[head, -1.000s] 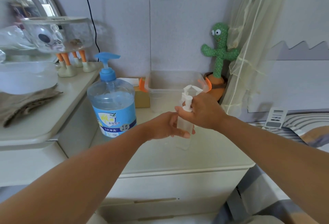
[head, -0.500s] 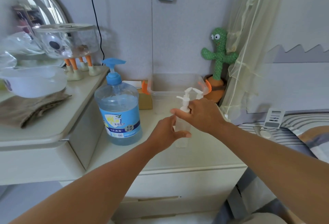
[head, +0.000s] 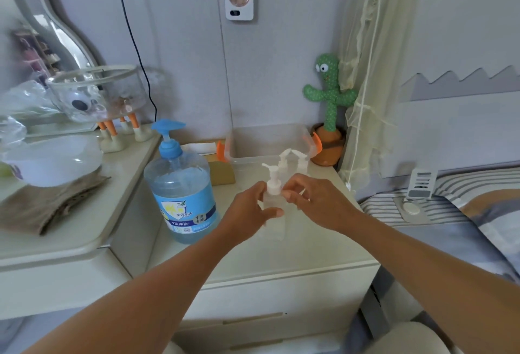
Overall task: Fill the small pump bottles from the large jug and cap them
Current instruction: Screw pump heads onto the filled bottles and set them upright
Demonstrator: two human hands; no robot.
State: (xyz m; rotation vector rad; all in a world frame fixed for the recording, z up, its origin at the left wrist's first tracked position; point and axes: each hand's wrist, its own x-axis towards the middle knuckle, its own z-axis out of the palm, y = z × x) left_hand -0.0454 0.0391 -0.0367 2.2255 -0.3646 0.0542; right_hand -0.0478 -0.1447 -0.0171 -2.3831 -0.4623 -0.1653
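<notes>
Now left hand (head: 250, 210) grips the pump bottle (head: 273, 204); right fingers (head: 291, 189) pinch its collar.

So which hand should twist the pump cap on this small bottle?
Probably the right hand: its fingertips sit at the pump collar, while the left hand wraps the small bottle, steadying it.

Large jug (head: 182, 187) blocks left; bare nightstand top (head: 295, 252) lies open in front.
</notes>
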